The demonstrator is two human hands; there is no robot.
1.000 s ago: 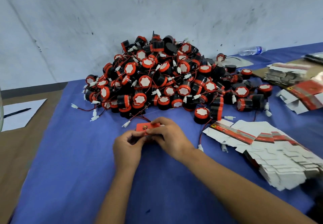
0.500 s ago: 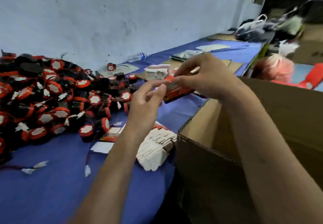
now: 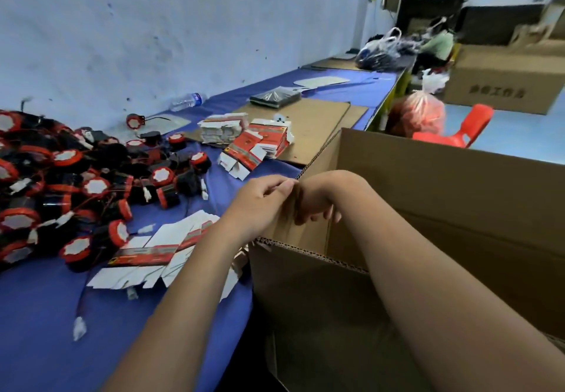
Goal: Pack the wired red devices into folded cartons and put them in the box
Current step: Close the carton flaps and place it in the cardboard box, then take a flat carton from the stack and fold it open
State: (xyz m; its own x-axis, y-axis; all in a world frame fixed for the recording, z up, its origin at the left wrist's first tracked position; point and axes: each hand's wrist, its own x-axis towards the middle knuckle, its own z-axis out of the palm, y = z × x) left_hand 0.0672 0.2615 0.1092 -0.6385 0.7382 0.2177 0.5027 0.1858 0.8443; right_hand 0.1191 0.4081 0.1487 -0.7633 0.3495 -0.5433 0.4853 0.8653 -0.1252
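While the big cardboard box (image 3: 428,196) stands open at the table edge, the right hand (image 3: 318,205) hangs inside it, fingers loosely curled and holding nothing visible, the left hand (image 3: 260,202) half-curled empty beside them, red devices (image 3: 76,184) heaped farther left.

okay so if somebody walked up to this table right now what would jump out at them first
Probably the big heap of red and black wired devices covering the left of the blue table. Next, the large open cardboard box at the right, with both hands at its near corner: the left hand just outside its wall, the right hand dipping inside. Flat printed cartons lie fanned out between heap and box.
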